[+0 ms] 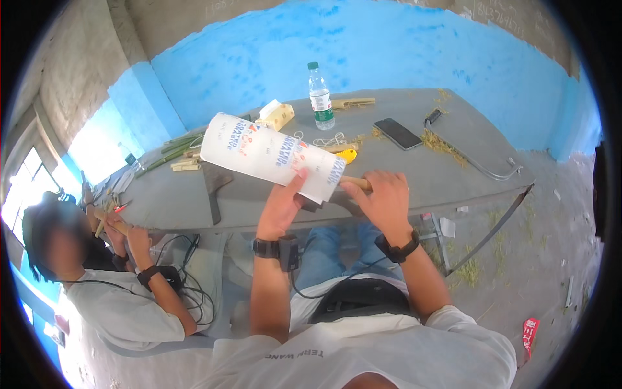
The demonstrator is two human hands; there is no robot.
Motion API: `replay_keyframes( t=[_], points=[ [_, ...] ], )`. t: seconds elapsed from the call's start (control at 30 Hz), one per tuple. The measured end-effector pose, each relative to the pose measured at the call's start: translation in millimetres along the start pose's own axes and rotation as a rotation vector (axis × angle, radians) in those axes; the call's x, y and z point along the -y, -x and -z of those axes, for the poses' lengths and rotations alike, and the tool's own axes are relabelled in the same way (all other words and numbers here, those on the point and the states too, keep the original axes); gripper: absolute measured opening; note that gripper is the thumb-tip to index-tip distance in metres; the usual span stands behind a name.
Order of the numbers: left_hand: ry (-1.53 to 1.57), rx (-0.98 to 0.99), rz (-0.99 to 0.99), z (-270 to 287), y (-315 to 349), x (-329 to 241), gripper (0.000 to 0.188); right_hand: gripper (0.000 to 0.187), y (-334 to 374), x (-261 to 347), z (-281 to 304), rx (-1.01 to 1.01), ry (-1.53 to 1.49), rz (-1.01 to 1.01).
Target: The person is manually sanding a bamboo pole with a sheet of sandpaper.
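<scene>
My left hand (282, 202) is closed on a large sheet of sandpaper (259, 150). Its white back carries blue and red print, and the sheet spreads up and to the left over the table. My right hand (382, 200) grips a short bamboo piece (357, 183), whose other end goes out of sight at the sheet's right edge. Whether the sheet wraps fully round the bamboo is hidden. Just left of the sheet lies a dark flat blade (216, 192) near the table's front edge. A yellow-handled tool (348, 156) rests behind the sheet.
The grey table (447, 178) bears a water bottle (321, 104), a tissue pack (276, 117), a phone (397, 133), a hacksaw (479, 155) and bamboo shavings (440, 144). Bamboo pieces (188, 165) lie at the left. A co-worker (123, 285) sits there, handling bamboo.
</scene>
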State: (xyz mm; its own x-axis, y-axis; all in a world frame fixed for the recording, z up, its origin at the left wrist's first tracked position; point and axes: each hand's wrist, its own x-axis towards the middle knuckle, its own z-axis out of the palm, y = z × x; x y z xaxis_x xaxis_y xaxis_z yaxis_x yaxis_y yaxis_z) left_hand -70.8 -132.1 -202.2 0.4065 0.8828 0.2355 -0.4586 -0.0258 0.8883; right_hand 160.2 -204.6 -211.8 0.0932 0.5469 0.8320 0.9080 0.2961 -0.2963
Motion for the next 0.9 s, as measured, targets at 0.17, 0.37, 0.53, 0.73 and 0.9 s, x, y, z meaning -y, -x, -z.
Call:
replay_keyframes(
  t=[0.17, 0.37, 0.53, 0.73, 0.9],
  points=[
    [0.177, -0.103, -0.093, -5.6, -3.0, -0.3, 0.054, 0.048, -3.1, 3.2, -0.3, 0.038, 0.023, -0.009],
    [0.193, -0.142, -0.167, -34.4, -8.6, 13.0, 0.055, 0.046, -1.9, 2.4, 2.0, 0.012, -0.032, 0.009],
    [0.283, -0.24, -0.266, -33.7, -7.2, -13.1, 0.055, 0.045, -0.6, 1.1, -0.1, 0.012, -0.012, 0.016],
    [0.243, -0.216, -0.236, -49.9, -8.8, 3.9, 0.053, 0.046, -2.6, 3.1, -2.3, -0.006, -0.047, 0.016],
    [0.233, -0.253, -0.282, -33.7, -2.2, 6.7, 0.052, 0.05, -1.1, 0.8, -4.4, -0.055, 0.001, 0.029]
  ],
)
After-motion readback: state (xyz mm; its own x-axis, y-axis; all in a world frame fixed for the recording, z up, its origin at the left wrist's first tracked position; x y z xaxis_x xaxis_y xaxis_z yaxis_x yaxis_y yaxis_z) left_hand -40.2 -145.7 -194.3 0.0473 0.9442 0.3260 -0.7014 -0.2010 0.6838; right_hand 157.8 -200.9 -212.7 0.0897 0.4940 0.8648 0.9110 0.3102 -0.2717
